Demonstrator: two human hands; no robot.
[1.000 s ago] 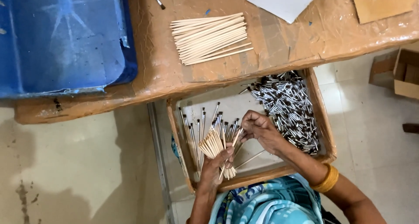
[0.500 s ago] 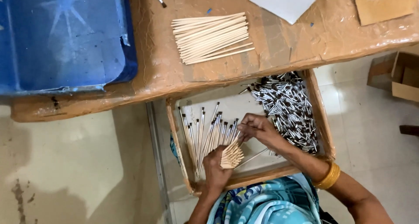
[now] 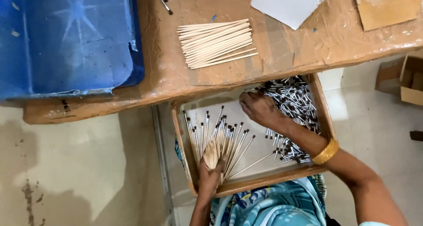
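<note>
A shallow wooden tray (image 3: 264, 182) rests on my lap under the table edge. My left hand (image 3: 210, 175) grips a fanned bundle of thin brushes (image 3: 220, 138), wooden handles together, metal-and-bristle tips pointing away from me. My right hand (image 3: 261, 110) reaches into the tray's far right side, fingers on a heap of small metal ferrules with dark tips (image 3: 296, 103). A gold bangle (image 3: 325, 152) sits on my right wrist. A neat pile of plain wooden sticks (image 3: 216, 43) lies on the brown paper-covered table (image 3: 282, 50) above the tray.
A blue plastic bin (image 3: 66, 36) occupies the table's left end. White paper (image 3: 288, 3) and a cardboard piece (image 3: 385, 6) lie at the far right. A cardboard box (image 3: 407, 80) stands on the tiled floor (image 3: 88, 164) to the right.
My right hand has left the brush bundle and moved up and right to the ferrule heap. The left hand keeps hold of the bundle, which has shifted slightly.
</note>
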